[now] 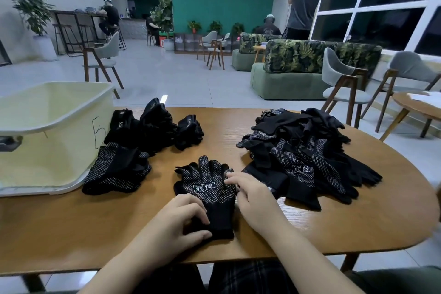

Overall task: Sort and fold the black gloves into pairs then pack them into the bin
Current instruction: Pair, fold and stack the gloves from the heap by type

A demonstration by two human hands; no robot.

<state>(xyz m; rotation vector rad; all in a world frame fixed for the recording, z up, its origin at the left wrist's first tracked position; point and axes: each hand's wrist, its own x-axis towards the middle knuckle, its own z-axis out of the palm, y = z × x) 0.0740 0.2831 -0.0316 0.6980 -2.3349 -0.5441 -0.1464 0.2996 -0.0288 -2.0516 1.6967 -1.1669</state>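
A black glove with white dots and a white logo (208,188) lies flat on the wooden table (334,229) in front of me, fingers pointing away. My left hand (177,218) holds its cuff, thumb under the edge and fingers curled on top. My right hand (250,194) rests on the glove's right side with fingers laid over it. A loose heap of black gloves (307,150) lies to the right. Folded dotted gloves (117,170) and folded plain black gloves (152,124) sit to the left, beside the pale yellow bin (47,126).
The bin stands at the table's left end, its inside mostly hidden. Chairs (343,88) stand past the table's far right, with a small round table (420,105) beyond. Sofas, plants and several people are further off in the room.
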